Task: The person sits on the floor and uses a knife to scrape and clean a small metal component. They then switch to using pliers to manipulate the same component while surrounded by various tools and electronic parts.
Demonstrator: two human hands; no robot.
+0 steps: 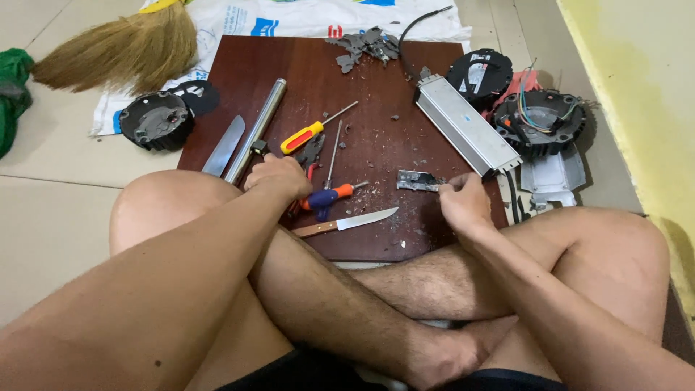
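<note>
L hand (279, 176) closed on pliers (310, 153), left of grey metal fragment (418, 180). R hand (463, 203) pinches fragment's right end. Silver driver housing (467, 127) behind it already opened; debris (365, 43) stripped, fragment still being worked.

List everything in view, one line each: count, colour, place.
Board: 1, dark red-brown, on floor.
Metal box: 1, silver, board's right side.
Metal tube: 1, silver, board's left.
Cleaver blade: 1, grey, beside tube.
Screwdrivers: 2, yellow-red, orange-blue, centre.
Knife: 1, wooden handle, near edge.
Metal scrap: 1, grey, at right hand.
Round housings: 3, black, one left, two right.
Broom: 1, straw, top left.
Left hand: over pliers by tube.
Right hand: touching scrap.
</note>
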